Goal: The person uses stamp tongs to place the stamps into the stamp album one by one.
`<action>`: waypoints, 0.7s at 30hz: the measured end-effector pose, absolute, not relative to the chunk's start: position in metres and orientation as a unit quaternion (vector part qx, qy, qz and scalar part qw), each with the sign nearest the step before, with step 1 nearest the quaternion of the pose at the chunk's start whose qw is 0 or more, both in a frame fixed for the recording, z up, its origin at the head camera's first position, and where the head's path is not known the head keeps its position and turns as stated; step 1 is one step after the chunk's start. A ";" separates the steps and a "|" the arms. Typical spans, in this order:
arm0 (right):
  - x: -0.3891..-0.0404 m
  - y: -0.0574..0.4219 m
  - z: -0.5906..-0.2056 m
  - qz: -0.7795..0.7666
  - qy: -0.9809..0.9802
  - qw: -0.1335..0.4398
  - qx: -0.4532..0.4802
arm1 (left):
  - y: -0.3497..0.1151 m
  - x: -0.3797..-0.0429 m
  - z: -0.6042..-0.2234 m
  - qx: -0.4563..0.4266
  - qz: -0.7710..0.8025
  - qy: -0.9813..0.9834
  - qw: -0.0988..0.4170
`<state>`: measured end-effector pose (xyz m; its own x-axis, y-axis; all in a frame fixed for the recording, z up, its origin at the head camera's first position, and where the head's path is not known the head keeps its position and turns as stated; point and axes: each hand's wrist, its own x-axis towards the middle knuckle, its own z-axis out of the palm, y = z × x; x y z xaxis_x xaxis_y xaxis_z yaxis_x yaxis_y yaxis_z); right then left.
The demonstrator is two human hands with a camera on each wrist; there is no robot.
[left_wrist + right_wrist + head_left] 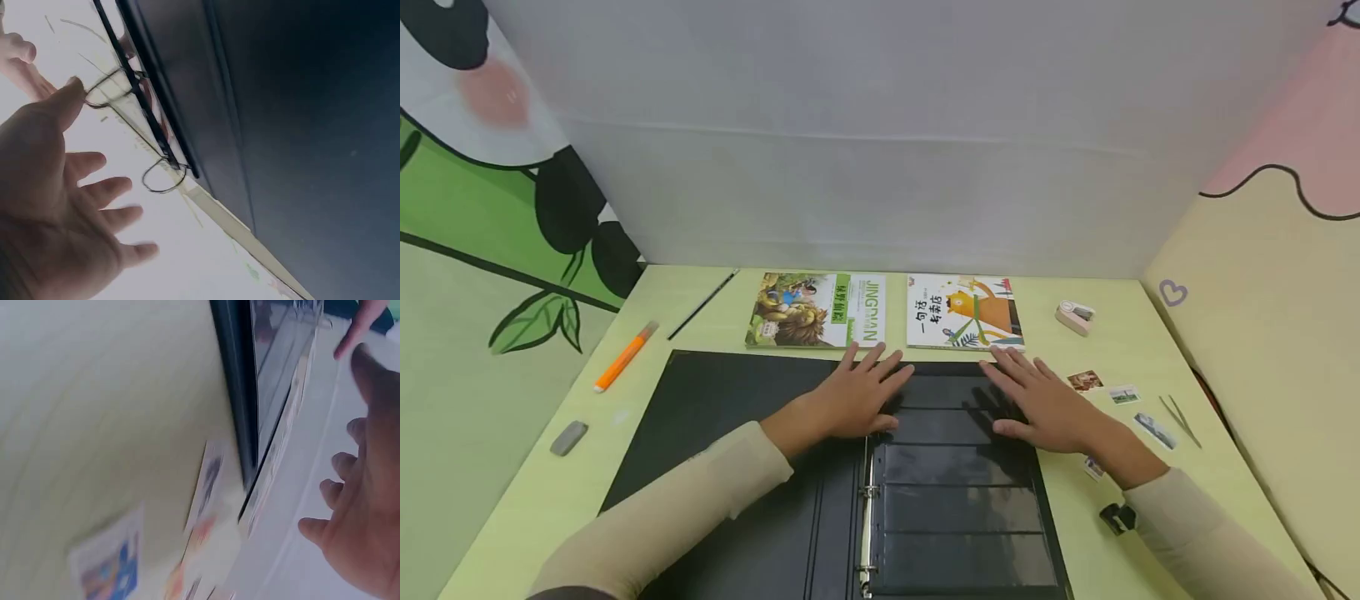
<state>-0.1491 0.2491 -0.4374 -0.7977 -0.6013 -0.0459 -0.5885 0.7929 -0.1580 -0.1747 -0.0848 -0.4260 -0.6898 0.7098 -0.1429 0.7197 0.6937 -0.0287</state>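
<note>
A black ring binder point(730, 400) lies spread on the table, with a clear-pocketed black stamp page point(962, 508) on its right side. My left hand point(857, 400) hovers over the upper middle of the binder, fingers spread and holding nothing. In the left wrist view its palm and the metal rings point(164, 176) show, with space between hand and binder. Over the page's upper right edge is my right hand point(1048, 408), also empty with fingers extended. Several small stamps point(1154, 430) lie right of the binder; one stamp point(112, 559) appears blurred in the right wrist view.
Two picture books point(816, 310) point(964, 312) lie behind the binder. An orange marker point(625, 358), a pencil point(703, 303) and a grey eraser point(568, 437) are at left. A sharpener point(1075, 317), tweezers point(1182, 421) and a small black object point(1117, 518) are at right.
</note>
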 end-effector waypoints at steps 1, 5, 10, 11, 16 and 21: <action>-0.150 0.256 -0.436 -0.066 0.949 0.046 -0.305 | -0.083 -0.178 -0.427 0.392 -0.035 0.918 0.053; -0.154 0.293 -0.432 -0.074 0.959 0.035 -0.270 | -0.075 -0.191 -0.429 0.390 -0.034 0.920 0.032; -0.153 0.343 -0.433 -0.081 0.978 0.016 -0.192 | -0.067 -0.201 -0.432 0.388 -0.067 0.918 0.048; -0.151 0.353 -0.434 -0.079 0.982 0.015 -0.172 | -0.066 -0.202 -0.433 0.388 -0.074 0.917 0.056; -0.141 0.400 -0.442 -0.073 0.993 0.021 -0.088 | -0.061 -0.203 -0.435 0.365 -0.081 0.923 0.085; -0.127 0.430 -0.445 -0.089 0.994 0.039 -0.048 | -0.055 -0.204 -0.435 0.334 -0.090 0.933 0.099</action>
